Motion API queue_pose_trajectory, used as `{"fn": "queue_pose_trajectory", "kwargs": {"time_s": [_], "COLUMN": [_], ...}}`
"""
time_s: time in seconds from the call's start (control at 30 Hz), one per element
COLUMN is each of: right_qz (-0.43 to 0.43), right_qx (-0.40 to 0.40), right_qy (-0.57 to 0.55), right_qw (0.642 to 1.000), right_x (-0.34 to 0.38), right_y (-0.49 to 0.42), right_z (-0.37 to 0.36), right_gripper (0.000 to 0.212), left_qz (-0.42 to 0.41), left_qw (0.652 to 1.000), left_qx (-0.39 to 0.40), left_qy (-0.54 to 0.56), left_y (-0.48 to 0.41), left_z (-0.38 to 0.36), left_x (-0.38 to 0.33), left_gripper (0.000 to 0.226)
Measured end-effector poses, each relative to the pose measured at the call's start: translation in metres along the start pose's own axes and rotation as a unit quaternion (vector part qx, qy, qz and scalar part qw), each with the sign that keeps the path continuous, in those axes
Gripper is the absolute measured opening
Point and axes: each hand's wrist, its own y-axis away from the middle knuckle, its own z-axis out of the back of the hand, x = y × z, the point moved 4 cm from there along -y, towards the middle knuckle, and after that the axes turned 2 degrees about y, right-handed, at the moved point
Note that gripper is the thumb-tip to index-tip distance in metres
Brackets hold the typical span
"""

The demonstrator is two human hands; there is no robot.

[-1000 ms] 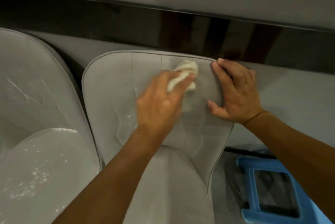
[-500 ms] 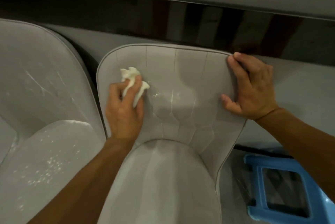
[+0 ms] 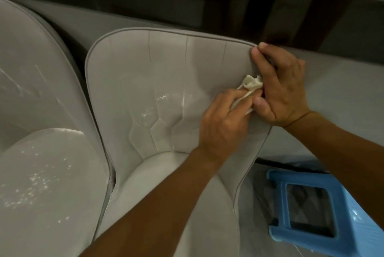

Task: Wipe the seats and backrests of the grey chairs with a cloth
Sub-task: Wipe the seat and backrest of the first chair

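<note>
A grey upholstered chair fills the middle of the head view, its quilted backrest facing me and its seat below. My left hand grips a crumpled white cloth and presses it against the right side of the backrest. My right hand holds the backrest's right edge, fingers wrapped over the rim, right beside the cloth. Wet streaks shine on the backrest's centre. A second grey chair stands to the left, its seat speckled with wet spots.
A blue plastic stool stands at the lower right, close to the chair's side. A grey wall with a dark glossy band runs behind both chairs.
My left hand has swept the cloth from the backrest's left side across to its right side, up against my right hand. My right hand keeps its hold on the edge.
</note>
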Motion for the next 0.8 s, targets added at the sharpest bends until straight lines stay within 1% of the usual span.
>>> {"fn": "queue_pose_trajectory", "kwargs": {"time_s": [0.1,0.17,0.23,0.27,0.33,0.4,0.5,0.6,0.67,0.77,0.8], "right_qz": [-0.001,-0.005,-0.005,-0.005,-0.007,-0.008,-0.009,-0.012,-0.012,-0.013,-0.012], "right_qx": [0.006,0.012,0.020,0.022,0.023,0.018,0.013,0.007,0.004,0.004,0.004], "right_qy": [0.004,0.001,0.002,0.002,0.004,0.005,0.008,0.010,0.010,0.007,0.008], "right_qw": [1.000,1.000,1.000,1.000,1.000,1.000,1.000,1.000,1.000,1.000,1.000], "right_x": [0.000,0.000,-0.001,0.000,0.000,0.002,0.002,0.003,0.003,0.002,0.002], "right_y": [0.000,0.000,0.000,0.000,-0.001,-0.001,-0.001,-0.002,-0.001,-0.001,-0.001], "right_z": [0.000,0.001,0.002,0.002,0.003,0.004,0.004,0.004,0.003,0.003,0.003], "right_gripper": [0.082,0.080,0.079,0.078,0.078,0.078,0.077,0.077,0.077,0.078,0.078], "left_qz": [-0.102,-0.128,-0.134,-0.127,-0.075,-0.029,0.002,0.063,0.090,0.071,0.075], "left_qw": [0.990,0.981,0.973,0.971,0.969,0.963,0.955,0.960,0.969,0.990,0.994], "left_qx": [0.015,0.024,0.045,0.055,0.074,0.083,0.074,0.043,0.027,0.043,0.032], "left_qy": [-0.101,-0.145,-0.182,-0.196,-0.225,-0.255,-0.287,-0.269,-0.230,-0.116,-0.078], "left_y": [-0.004,-0.007,-0.004,0.000,0.009,0.018,0.030,0.035,0.034,0.027,0.025], "left_z": [0.018,0.036,0.058,0.074,0.112,0.152,0.186,0.187,0.175,0.123,0.103], "left_x": [0.010,0.023,0.048,0.063,0.096,0.121,0.134,0.131,0.126,0.107,0.098], "left_gripper": [0.017,0.018,0.023,0.028,0.033,0.031,0.031,0.031,0.030,0.028,0.026]}}
